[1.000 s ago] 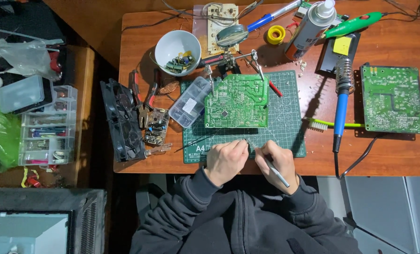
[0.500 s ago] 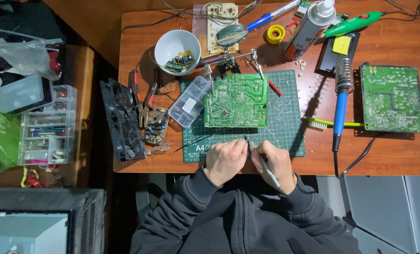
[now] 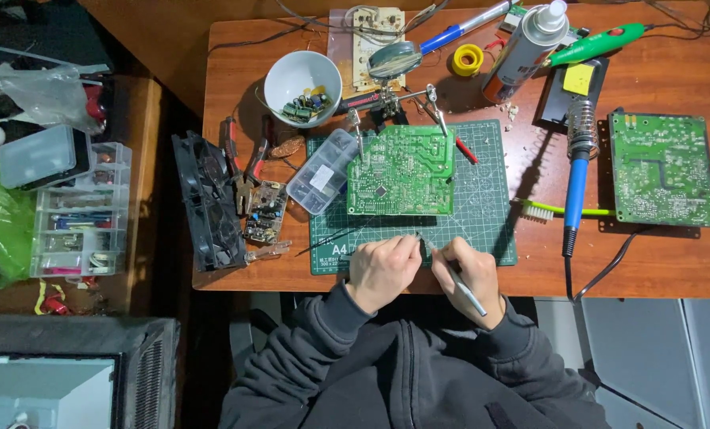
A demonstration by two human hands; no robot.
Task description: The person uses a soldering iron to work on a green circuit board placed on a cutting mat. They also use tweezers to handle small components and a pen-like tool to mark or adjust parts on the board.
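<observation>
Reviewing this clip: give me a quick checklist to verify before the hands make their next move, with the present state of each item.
1. Left hand and right hand both in view over the cutting mat: ok.
2. Slim tool gripped in right hand: ok.
3. What the fingertips pinch between the hands: cannot tell, too small.
4. Green circuit board lying flat on the mat, apart from both hands: ok.
5. Soldering iron away from the hands: ok.

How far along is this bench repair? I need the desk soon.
Set up: a green circuit board is clipped in the helping-hands stand over the cutting mat, and the soldering iron lies aside. In hand: the left hand and right hand, which holds a thin metal tool, pinch something small and dark. A second circuit board lies apart, untouched.
</observation>
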